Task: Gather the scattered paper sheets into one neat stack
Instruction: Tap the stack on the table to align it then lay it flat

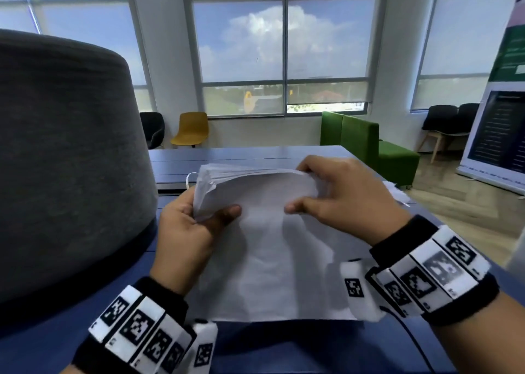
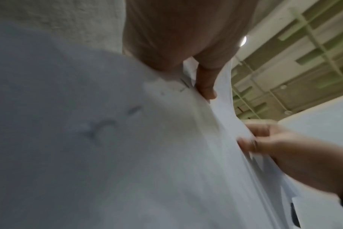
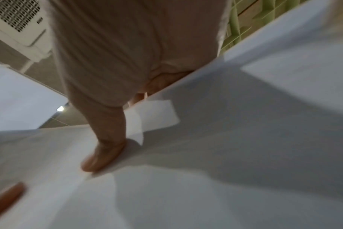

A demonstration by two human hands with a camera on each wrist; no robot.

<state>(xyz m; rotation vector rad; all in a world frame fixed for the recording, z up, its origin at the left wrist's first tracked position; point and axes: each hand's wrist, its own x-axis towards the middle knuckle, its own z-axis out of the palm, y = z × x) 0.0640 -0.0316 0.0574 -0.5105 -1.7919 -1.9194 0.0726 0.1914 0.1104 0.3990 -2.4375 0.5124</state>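
A thick stack of white paper sheets (image 1: pixel 264 231) is being held tilted above the near part of a long dark blue table (image 1: pixel 255 153), its far edge raised and its near edge hanging low over the tabletop. The left hand (image 1: pixel 187 231) is gripping the stack's left side, thumb lying across the top sheet and fingers curled underneath. The right hand (image 1: pixel 341 200) is pinching the far right corner, thumb pressing on the top sheet and fingers wrapping over the edge, where the sheets are fanning slightly. In the left wrist view the paper is filling most of the picture, with the left thumb (image 2: pixel 205 83) lying on it and the right hand's fingertips (image 2: pixel 251 144) meeting its edge; in the right wrist view the right thumb (image 3: pixel 102 153) is pressing flat on the top sheet. Both wrists are wearing black bands with white square marker blocks (image 1: pixel 420 277). A large grey fabric-covered rounded object (image 1: pixel 65 160) is occupying the left of the scene, standing close beside the left hand and blocking the view of the table behind it. A thin white cable (image 1: pixel 189 179) is showing just past the stack's far left corner. Beyond the table are standing a mustard yellow chair (image 1: pixel 191 129), a black chair (image 1: pixel 153 129), a green upholstered sofa unit (image 1: pixel 369 146), and a printed banner stand (image 1: pixel 500 117) at far right, under large windows (image 1: pixel 284 44).
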